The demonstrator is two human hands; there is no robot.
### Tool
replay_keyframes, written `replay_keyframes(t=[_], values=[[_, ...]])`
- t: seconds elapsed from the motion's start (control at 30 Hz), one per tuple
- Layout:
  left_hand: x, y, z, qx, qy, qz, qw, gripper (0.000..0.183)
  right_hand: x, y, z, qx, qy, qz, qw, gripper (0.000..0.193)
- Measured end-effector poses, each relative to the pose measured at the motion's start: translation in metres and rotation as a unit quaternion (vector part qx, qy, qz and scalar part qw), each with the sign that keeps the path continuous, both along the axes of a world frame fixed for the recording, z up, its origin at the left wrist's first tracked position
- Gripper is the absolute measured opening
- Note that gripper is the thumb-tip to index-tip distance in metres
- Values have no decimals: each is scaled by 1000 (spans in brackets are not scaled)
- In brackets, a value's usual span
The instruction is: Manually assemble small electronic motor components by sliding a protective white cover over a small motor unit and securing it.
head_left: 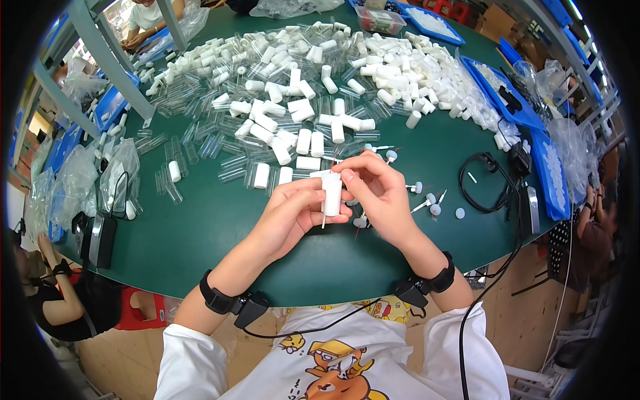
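In front of me, above the near part of the table, my left hand (288,215) is closed around a white cylinder (332,195). The cylinder stands roughly upright between thumb and fingers. A thin white stick (324,221) shows just below it. My right hand (381,199) is closed in a pinch at the cylinder's top end. A thin red wire pokes up by those fingertips; what exactly they grip is partly hidden. Beside my right hand lie several small white round caps with thin stems and red wires, such as this cap (417,188).
Across the green table (200,243) spreads a big heap of white cylinders (400,70) and clear tubes (200,137). A black cable coil (485,180) lies right, near blue trays (550,173). Plastic bags (120,173) and a grey metal frame (113,60) stand left. Other people sit around.
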State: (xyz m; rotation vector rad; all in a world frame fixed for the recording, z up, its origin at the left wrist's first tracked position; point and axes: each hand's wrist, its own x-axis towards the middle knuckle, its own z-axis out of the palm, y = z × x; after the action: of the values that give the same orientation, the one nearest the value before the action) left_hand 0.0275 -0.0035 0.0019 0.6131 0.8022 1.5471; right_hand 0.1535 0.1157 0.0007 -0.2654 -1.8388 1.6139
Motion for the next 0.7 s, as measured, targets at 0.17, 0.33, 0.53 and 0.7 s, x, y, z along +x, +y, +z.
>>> replay_keyframes(t=[0.17,0.33,0.53,0.7], values=[[0,0,-1,-18,22,13,1000,36,1,0,0,-7,-9,5,1000,12],[-3,-1,-1,-19,31,-3,999,31,0,1,-3,8,-6,18,1000,15],[-3,0,0,-12,13,9,1000,16,1,0,4,-4,-33,57,998,19],[-5,0,-4,-7,-2,4,1000,12,2,0,1,-53,-39,90,994,22]])
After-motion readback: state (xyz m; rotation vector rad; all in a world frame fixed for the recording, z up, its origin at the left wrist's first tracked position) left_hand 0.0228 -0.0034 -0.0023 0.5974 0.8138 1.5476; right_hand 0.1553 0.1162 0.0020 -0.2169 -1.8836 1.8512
